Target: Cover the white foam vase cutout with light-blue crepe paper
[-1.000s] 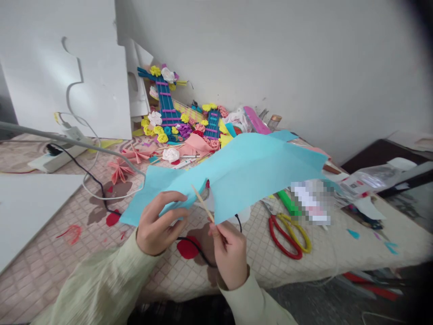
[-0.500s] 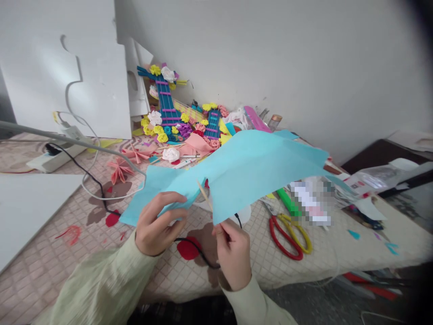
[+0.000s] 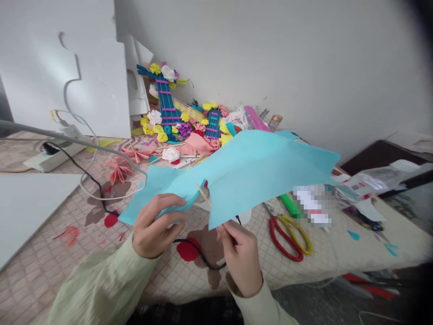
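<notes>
A large sheet of light blue paper [image 3: 257, 167] is spread above the table, with a slit at its near middle. My left hand [image 3: 158, 225] is closed on the paper's left part, fingers bent over a folded edge; the thumb is mostly hidden. My right hand [image 3: 241, 253] pinches a thin wooden stick [image 3: 202, 193], whose upper end shows in the slit while its middle runs behind the paper. A loose corner of the sheet hangs just left of my right fingertips. To the right of that hand lie scissors [image 3: 287, 239] with red and yellow handles.
Paper-flower guitar decorations [image 3: 165, 99] stand at the back by the wall. Pink folded paper [image 3: 120, 170], a white cable [image 3: 145, 178] and a power strip [image 3: 50, 155] are at left. A green object [image 3: 290, 205] and a clear plastic package [image 3: 375, 178] lie at right.
My right hand has shifted slightly right and down, its fingertips now apart from the paper's corner. The sheet's right side spreads a little farther right. My left hand has barely moved.
</notes>
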{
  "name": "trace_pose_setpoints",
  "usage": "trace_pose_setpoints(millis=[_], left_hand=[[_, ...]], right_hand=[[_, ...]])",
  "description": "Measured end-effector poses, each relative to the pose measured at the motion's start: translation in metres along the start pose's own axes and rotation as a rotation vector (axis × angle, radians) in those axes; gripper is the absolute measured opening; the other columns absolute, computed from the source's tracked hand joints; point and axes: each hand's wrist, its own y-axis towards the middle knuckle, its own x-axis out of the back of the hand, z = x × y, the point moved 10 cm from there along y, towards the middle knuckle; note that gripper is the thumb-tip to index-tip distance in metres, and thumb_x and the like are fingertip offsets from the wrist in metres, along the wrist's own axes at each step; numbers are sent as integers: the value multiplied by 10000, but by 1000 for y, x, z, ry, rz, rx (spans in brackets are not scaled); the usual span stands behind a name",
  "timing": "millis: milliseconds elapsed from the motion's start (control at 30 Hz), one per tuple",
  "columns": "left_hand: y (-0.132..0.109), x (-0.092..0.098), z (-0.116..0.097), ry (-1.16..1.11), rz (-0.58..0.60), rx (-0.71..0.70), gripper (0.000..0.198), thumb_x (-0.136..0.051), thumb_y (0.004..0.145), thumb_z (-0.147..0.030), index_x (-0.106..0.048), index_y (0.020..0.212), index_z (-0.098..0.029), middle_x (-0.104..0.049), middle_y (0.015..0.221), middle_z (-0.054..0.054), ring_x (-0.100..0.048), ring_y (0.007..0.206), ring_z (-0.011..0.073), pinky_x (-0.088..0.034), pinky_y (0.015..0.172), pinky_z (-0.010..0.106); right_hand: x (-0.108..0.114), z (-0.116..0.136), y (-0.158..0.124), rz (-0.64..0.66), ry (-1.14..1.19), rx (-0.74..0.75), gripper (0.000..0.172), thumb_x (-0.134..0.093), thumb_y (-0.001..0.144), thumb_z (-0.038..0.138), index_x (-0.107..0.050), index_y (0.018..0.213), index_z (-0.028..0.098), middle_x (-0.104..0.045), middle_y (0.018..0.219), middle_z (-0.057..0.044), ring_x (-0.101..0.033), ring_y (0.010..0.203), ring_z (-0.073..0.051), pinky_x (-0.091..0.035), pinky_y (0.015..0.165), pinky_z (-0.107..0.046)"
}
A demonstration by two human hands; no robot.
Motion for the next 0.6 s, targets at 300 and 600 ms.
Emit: trace_pose_setpoints(millis=[300, 600], left_hand=[[-1, 1, 1, 32, 3, 22, 192, -583, 661, 23, -564, 726, -156, -560, 912, 58, -557, 803, 157, -480, 676, 304], [2, 2, 0, 29, -4, 24, 185, -580, 667, 5, -558, 726, -168, -560, 890, 56, -568, 787, 160, -491, 662, 301]], right_hand=[[-4, -8, -1, 13, -1, -39, 267, -429, 816, 161, -465, 552, 167, -442, 499, 24, -441, 473, -95, -335, 483, -210], [-3, -9, -6, -12, 40, -63, 237, -411, 837, 191, -521, 629, 165, -473, 526, 13, -458, 488, -107, -358, 494, -218]])
